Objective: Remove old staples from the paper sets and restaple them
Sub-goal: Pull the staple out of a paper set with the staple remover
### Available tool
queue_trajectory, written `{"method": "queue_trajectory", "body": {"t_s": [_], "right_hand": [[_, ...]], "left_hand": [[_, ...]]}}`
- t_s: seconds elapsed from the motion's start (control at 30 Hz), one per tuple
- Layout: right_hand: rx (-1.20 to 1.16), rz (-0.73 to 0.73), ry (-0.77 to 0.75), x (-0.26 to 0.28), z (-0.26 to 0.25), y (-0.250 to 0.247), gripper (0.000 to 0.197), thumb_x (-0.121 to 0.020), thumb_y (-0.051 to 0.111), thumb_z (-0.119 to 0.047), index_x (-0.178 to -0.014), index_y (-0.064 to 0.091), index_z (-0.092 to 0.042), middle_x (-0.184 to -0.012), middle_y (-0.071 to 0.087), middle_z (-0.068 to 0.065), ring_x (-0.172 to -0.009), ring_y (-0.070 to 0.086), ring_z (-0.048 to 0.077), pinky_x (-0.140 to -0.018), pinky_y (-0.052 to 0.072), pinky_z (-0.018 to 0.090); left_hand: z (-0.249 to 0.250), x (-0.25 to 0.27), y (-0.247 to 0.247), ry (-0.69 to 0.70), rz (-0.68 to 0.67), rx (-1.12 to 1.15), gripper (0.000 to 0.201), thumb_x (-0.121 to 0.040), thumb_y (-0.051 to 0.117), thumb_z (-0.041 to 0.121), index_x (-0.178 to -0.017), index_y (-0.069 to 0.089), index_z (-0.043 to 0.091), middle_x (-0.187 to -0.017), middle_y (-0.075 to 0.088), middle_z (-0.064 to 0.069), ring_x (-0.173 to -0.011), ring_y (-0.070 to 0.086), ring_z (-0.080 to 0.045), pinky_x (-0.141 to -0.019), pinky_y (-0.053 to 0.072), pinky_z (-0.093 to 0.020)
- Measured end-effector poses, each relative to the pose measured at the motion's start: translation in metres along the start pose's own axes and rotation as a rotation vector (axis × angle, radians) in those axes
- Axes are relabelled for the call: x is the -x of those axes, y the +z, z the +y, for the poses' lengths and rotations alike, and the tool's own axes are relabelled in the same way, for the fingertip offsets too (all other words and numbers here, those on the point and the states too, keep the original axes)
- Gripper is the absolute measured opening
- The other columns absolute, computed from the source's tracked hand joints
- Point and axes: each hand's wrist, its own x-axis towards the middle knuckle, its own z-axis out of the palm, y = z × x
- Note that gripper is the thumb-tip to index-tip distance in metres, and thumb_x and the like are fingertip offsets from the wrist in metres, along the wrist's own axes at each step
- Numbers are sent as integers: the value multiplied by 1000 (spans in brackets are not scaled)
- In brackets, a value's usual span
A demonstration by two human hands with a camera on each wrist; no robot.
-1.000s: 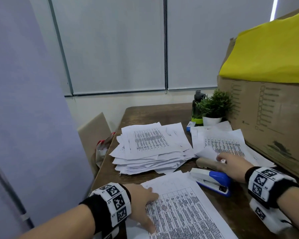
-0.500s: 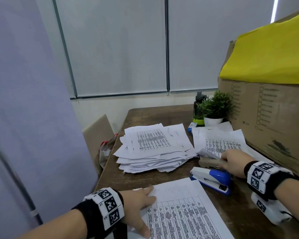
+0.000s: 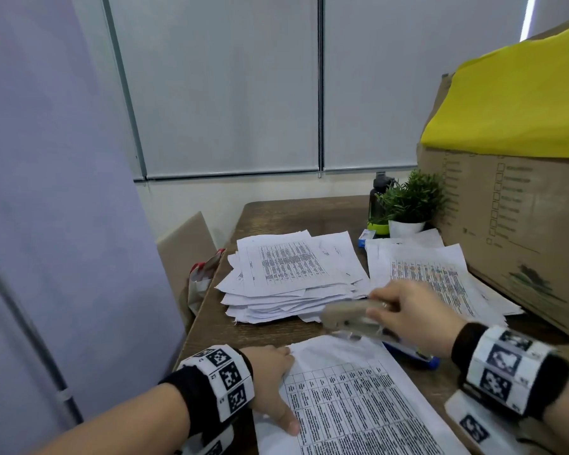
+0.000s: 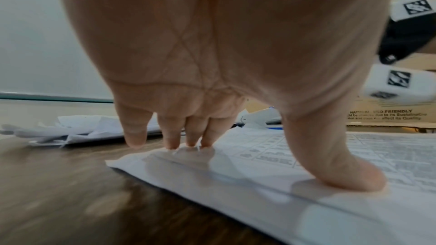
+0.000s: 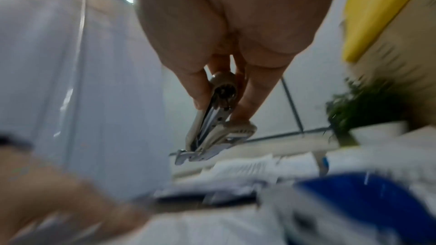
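Paper set [image 3: 358,399]: white sheets printed with a table, flat at the near table edge. Beige staple remover [image 3: 349,315]: lifted, tilted, above the set's far edge. Blue stapler [image 3: 414,354]: on table, right of set. Loose paper pile [image 3: 289,277]: farther back.

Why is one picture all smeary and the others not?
Right wrist view: motion blur smears the blue stapler and plant; the beige tool stays clearer. Left wrist view: left hand sharp. Head view: right hand slightly blurred.
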Motion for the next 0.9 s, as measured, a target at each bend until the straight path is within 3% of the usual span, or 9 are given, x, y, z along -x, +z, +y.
{"method": "queue_trajectory", "body": {"t_s": [0.1, 0.2, 0.27, 0.33, 0.47, 0.53, 0.7, 0.83, 0.9], "right_hand": [[3, -26, 3, 6, -3, 33, 16, -89, 63, -31, -87, 70, -16, -85, 60, -3, -77, 57, 12, -74, 48, 28], [-25, 2, 36, 6, -8, 46, 15, -86, 65, -32, -88, 70, -18, -85, 58, -4, -77, 55, 9, -72, 47, 24], [-49, -10, 78, 4, -10, 46, 11, -81, 67, -31, -84, 69, -20, -79, 61, -5, -70, 57, 7, -67, 51, 25], [-17, -117, 149, 0, -13, 42, 18, -76, 66, -33, -90, 63, -22, -84, 63, -6, -73, 62, 10, -66, 54, 25], [138, -434, 188, -12, -21, 47, 52, -76, 61, -53, -117, 46, -25, -111, 58, -4, -94, 59, 14, -83, 51, 28], [205, -495, 146, -17, -29, 50, 48, -79, 50, -57, -112, 52, -23, -109, 63, -1, -98, 60, 17, -89, 50, 32], [254, -525, 68, -20, -48, 53, 17, -97, 39, -26, -94, 53, -17, -108, 65, 11, -101, 62, 27, -73, 43, 26], [182, -483, 122, -25, -44, 60, 28, -94, 44, -31, -101, 64, -12, -100, 69, 6, -93, 63, 21, -62, 40, 21], [125, -470, 128, -22, -39, 58, 38, -88, 43, -43, -92, 65, -12, -85, 66, 2, -85, 64, 21, -61, 41, 21]], "left_hand": [[-1, -1, -1, 2, 3, 9, 116, -74, 69, 68, -157, 6, 16, -165, -1, 2, -150, 12, -24, -122, 15, -42], [-2, -2, -1, 9, 3, 4, 118, -78, 69, 62, -157, -6, 17, -165, -10, 4, -151, 4, -23, -122, 9, -40], [-2, -4, -2, 20, -7, -29, 115, -79, 69, 63, -157, -1, 15, -165, -3, 4, -151, 8, -25, -122, 13, -44], [-1, -6, -4, 21, -19, -71, 111, -78, 67, 66, -156, 9, 14, -164, 8, 2, -148, 18, -27, -120, 22, -48], [-3, -14, -5, -4, -40, -115, 113, -71, 68, 73, -154, 18, 14, -161, 22, -3, -137, 36, -30, -112, 35, -50], [-4, -18, -4, -7, -48, -126, 117, -69, 68, 75, -154, 16, 14, -162, 20, -4, -135, 38, -31, -110, 37, -50], [-6, -20, -1, 3, -57, -119, 118, -72, 66, 73, -156, 8, 15, -164, 13, -4, -143, 27, -34, -114, 33, -51], [-9, -23, 1, 13, -44, -128, 118, -69, 65, 77, -153, 15, 12, -156, 31, -12, -134, 39, -36, -109, 39, -51], [-11, -25, 5, 12, -24, -125, 121, -66, 64, 81, -154, 12, 15, -154, 32, -14, -132, 41, -36, -107, 41, -52]]}}
